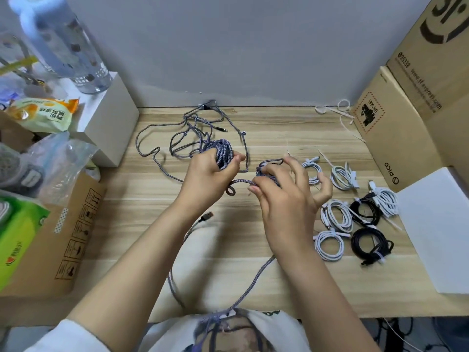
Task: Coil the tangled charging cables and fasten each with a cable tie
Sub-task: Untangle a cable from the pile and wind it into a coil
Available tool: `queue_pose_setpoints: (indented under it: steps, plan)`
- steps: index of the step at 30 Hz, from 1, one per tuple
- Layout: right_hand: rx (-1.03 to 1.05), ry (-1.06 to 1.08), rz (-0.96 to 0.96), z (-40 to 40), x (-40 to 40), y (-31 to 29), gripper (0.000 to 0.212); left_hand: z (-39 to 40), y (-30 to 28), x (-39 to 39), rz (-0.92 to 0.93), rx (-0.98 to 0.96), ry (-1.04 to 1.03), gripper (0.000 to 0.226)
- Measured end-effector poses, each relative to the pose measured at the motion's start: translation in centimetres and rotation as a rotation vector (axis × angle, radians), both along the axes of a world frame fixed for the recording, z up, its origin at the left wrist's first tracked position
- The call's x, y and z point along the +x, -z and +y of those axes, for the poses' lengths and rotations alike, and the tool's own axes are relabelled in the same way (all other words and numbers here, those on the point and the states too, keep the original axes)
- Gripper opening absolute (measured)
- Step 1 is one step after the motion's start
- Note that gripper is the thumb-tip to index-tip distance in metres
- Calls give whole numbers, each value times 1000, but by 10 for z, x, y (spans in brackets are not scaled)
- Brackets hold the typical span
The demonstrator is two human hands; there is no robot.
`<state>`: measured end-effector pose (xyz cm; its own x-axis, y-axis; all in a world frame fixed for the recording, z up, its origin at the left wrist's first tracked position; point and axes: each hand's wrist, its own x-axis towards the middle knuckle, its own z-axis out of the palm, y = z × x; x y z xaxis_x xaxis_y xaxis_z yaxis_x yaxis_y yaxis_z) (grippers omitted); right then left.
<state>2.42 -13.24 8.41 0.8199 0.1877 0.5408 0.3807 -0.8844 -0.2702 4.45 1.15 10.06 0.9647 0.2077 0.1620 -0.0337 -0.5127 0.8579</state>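
Left hand (pixel 206 171) fingers round a half-hidden grey cable bundle (pixel 223 151), right hand (pixel 284 199) fingers pinching its strand

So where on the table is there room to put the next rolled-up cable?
Bare wood lies in front of the left forearm, between the brown cardboard box and the loose grey braided cable. Another bare strip runs along the back wall, right of the grey tangle, before the white cable ties. The right side is crowded with coiled white cables and coiled black cables.

plain grey wall (pixel 241 47) behind light wood-grain desk (pixel 279 138); soft even light; cardboard boxes (pixel 406 118) stacked at right.
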Motion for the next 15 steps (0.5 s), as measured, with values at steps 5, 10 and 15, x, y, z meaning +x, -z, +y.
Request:
queue_pose_setpoints:
  steps: [5,10,15]
  plan:
    - [151,-182,-382,3,10,-6,36,-8,-12,-7,75,-205,47,18]
    - [253,-157,-541,1,21,-11,11,-15,-21,-7,171,-383,6,22]
    - [322,-185,-474,8,30,-16,20,-24,-26,-8,170,-499,-30,39]
